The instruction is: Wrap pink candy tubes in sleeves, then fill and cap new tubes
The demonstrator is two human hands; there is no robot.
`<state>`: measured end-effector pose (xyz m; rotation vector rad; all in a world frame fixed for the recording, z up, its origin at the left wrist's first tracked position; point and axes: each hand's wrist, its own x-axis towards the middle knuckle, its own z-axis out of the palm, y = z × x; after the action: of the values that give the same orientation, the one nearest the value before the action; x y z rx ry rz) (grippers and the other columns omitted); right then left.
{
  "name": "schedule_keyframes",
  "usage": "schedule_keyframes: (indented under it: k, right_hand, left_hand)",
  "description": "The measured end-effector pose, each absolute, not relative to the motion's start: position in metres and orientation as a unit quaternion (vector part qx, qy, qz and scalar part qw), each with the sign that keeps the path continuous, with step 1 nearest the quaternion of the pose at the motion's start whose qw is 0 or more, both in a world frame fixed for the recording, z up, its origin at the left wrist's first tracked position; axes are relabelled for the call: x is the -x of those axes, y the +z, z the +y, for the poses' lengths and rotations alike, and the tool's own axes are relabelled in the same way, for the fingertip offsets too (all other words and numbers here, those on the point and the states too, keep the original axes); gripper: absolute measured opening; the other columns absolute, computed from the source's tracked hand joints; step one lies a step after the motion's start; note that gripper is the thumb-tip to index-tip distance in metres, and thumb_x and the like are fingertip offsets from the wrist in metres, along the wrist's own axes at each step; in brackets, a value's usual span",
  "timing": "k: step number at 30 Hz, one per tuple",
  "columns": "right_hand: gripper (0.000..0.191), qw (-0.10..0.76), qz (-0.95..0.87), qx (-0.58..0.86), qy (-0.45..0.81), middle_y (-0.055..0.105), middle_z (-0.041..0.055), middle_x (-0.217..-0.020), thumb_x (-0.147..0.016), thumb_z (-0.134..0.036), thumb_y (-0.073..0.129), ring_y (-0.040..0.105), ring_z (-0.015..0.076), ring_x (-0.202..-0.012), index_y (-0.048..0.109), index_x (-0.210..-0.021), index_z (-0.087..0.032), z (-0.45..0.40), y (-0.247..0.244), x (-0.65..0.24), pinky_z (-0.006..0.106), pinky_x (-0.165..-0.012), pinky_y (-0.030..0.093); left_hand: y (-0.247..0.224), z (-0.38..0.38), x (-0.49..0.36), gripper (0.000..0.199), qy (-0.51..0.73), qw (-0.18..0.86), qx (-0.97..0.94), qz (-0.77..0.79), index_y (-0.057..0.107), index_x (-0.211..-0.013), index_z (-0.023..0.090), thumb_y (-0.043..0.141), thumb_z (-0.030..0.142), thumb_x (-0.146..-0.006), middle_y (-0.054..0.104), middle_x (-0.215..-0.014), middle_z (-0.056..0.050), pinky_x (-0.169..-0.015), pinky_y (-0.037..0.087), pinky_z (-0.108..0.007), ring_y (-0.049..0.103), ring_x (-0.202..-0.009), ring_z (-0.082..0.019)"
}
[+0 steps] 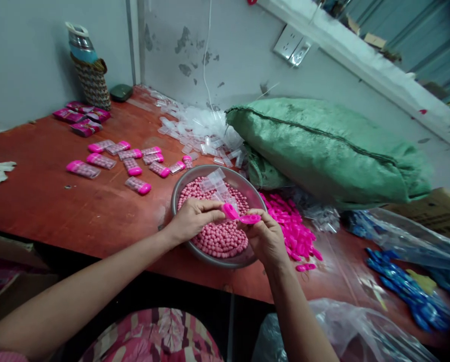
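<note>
Over a metal bowl (219,261), my left hand (194,219) pinches a bright pink plastic cap piece (230,211). Another pink plastic cap piece (250,218) is between the fingers of my right hand (265,236). The two pieces meet or nearly meet; whether they are joined cannot be told. Below my hands, pink beads (220,244) fill much of the bowl, with several clear plastic tubes (214,181) lying on them. A heap of pink caps (292,226) lies right of the bowl, close to my right hand.
Several bead-filled tubes with pink caps (101,161) lie at left, near pink packets (83,118) and a bottle in a woven holder (91,75). Clear empty tubes (209,130) are heaped behind the bowl. A green sack (330,146) and blue plastic (406,286) occupy the right.
</note>
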<state>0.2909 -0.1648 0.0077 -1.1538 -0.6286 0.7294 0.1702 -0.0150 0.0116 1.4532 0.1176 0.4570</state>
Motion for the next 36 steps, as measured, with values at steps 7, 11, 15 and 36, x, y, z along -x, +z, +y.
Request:
schedule_keyframes:
  k: [7,11,15,36]
  right_hand:
    - [0.029,0.618,-0.240,0.487,0.569,0.066,0.0057,-0.084,-0.074,-0.039,0.061,0.061,0.0204,-0.085,0.063,-0.093,-0.017,-0.147,0.017,-0.284,0.040,-0.079,0.048]
    - [0.025,0.640,-0.192,0.466,0.580,0.068,0.0059,-0.076,-0.070,-0.033,0.062,0.063,0.0216,-0.082,0.064,-0.086,-0.015,-0.141,0.016,-0.277,0.041,-0.080,0.049]
    - [0.021,0.667,-0.141,0.484,0.549,0.067,0.0043,-0.064,-0.066,-0.031,0.062,0.065,0.0226,-0.076,0.065,-0.078,-0.014,-0.134,0.015,-0.270,0.041,-0.076,0.051]
    - [0.038,0.049,-0.416,0.908,0.015,0.063,0.0116,-0.087,-0.072,-0.051,0.056,0.059,0.0233,-0.079,0.062,-0.081,-0.015,-0.136,-0.005,-0.350,0.029,-0.064,0.039]
  left_hand:
    - [0.008,-0.019,-0.165,0.018,0.280,0.577,-0.766,0.027,0.069,-0.090,0.019,0.057,0.021,-0.077,0.067,-0.092,-0.004,-0.087,0.043,-0.030,0.058,-0.094,-0.018]
    - [0.005,-0.017,-0.166,0.016,0.299,0.553,-0.777,0.030,0.070,-0.086,0.019,0.056,0.018,-0.078,0.066,-0.092,-0.004,-0.086,0.042,-0.029,0.056,-0.095,-0.017]
    - [0.006,-0.016,-0.165,0.015,0.304,0.544,-0.782,0.028,0.069,-0.083,0.017,0.054,0.016,-0.078,0.066,-0.087,-0.004,-0.082,0.044,-0.028,0.058,-0.088,-0.016]
    - [0.028,0.065,-0.156,0.044,0.461,0.400,-0.761,0.219,0.055,-0.118,0.019,0.057,0.024,-0.075,0.058,-0.119,-0.007,-0.097,0.038,-0.037,0.053,-0.109,-0.021]
